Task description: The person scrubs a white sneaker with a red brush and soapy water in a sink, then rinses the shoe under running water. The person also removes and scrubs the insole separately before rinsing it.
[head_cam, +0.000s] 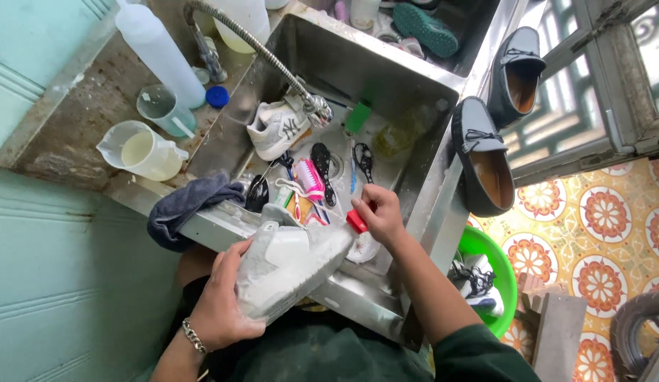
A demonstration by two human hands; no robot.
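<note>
Left hand (220, 308) grips white sneaker (290, 265); right hand (377, 214) holds red brush (356, 222).

Two grey loafers (483, 157), two white sneakers (290, 265), several brushes (320, 170).

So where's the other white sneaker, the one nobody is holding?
In the head view the white sneaker lies inside the steel sink, toward its left wall, right under the hose spray head and just above the brushes.
</note>
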